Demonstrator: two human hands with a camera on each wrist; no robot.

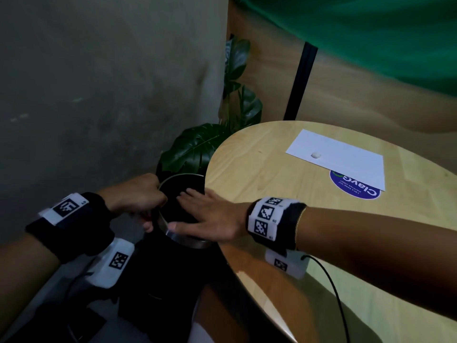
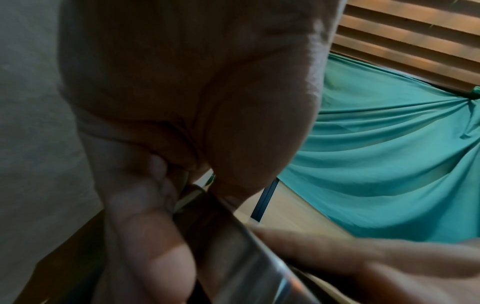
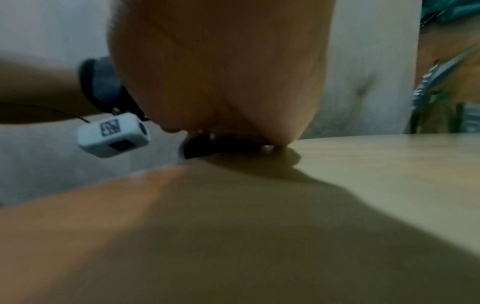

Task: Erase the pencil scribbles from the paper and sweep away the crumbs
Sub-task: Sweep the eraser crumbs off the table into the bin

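A white sheet of paper [image 1: 346,154] lies at the far side of the round wooden table [image 1: 272,169], and a small white eraser [image 1: 316,154] rests on it. No scribbles or crumbs can be made out. A metal bin [image 1: 184,240] with a black liner is held against the table's left edge. My left hand [image 1: 153,211] grips its rim [image 2: 246,257], thumb inside and fingers outside. My right hand [image 1: 188,206] lies flat at the table edge, with straight fingers reaching over the bin's opening. In the right wrist view its palm [image 3: 221,72] touches the tabletop [image 3: 363,174].
A blue round sticker [image 1: 356,189] shows from under the paper's near corner. A leafy plant [image 1: 195,144] stands behind the bin by the grey wall. A black cable [image 1: 331,280] runs from my right wrist across the table. Green cloth [image 2: 389,144] hangs behind.
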